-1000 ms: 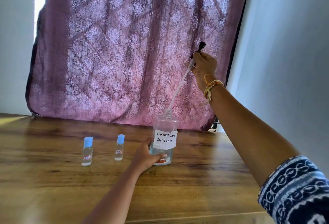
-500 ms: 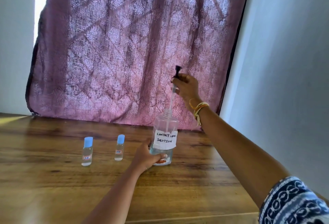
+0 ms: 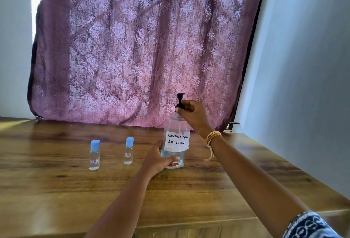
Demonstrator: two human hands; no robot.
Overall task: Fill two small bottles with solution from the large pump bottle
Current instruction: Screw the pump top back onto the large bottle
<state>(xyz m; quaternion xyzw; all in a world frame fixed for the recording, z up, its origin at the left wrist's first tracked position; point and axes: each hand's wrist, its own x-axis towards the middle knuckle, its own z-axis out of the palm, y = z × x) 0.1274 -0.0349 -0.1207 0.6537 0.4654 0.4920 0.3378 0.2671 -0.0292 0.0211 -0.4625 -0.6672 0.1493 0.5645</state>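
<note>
Left hand (image 3: pixel 158 159) grips the pump bottle (image 3: pixel 175 143); right hand (image 3: pixel 193 114) pinches the pump head (image 3: pixel 180 101) (seat it straight, twist snug).

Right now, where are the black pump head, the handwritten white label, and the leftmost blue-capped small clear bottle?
black pump head (image 3: pixel 180 100): head view, on its upright black stem.
handwritten white label (image 3: pixel 177 141): head view, label's centre.
leftmost blue-capped small clear bottle (image 3: pixel 94 157): head view, on its clear body.

I see the left hand (image 3: pixel 158 160) gripping the base of the large pump bottle (image 3: pixel 175 139) on the wooden table (image 3: pixel 75 190), the right hand (image 3: pixel 193 114) pinching its black pump head (image 3: pixel 180 101), and two blue-capped small bottles (image 3: pixel 94 155) (image 3: pixel 129 151) standing upright to the left.
</note>
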